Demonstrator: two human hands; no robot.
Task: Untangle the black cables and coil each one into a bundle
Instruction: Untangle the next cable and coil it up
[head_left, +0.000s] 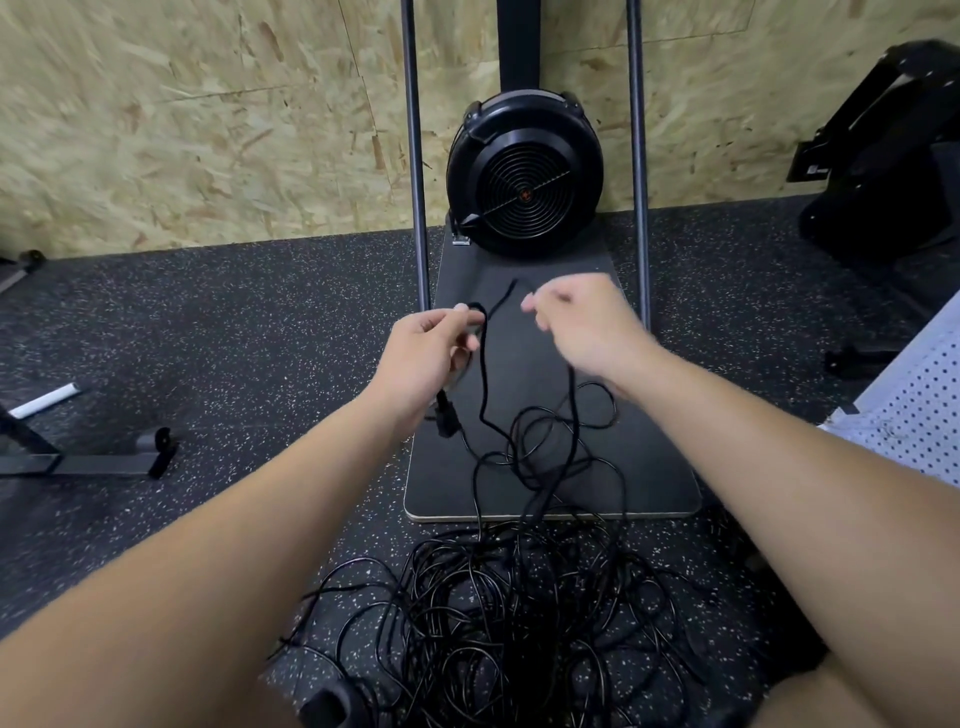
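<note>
Head view: the left hand (423, 358) pinches a black cable (483, 374) near its plug (447, 418); the right hand (582, 325), fingers curled, seemingly grips the same strand. The tangled pile (498, 613) lies at 6 o'clock. Feed slack gently, lifting loops free, not tugging.

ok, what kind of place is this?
Probably a gym or workout room. Speckled rubber floor, a black fan-wheel machine on a platform between two upright poles, and chipboard walls. The tangled black cables lie on the floor.
</note>
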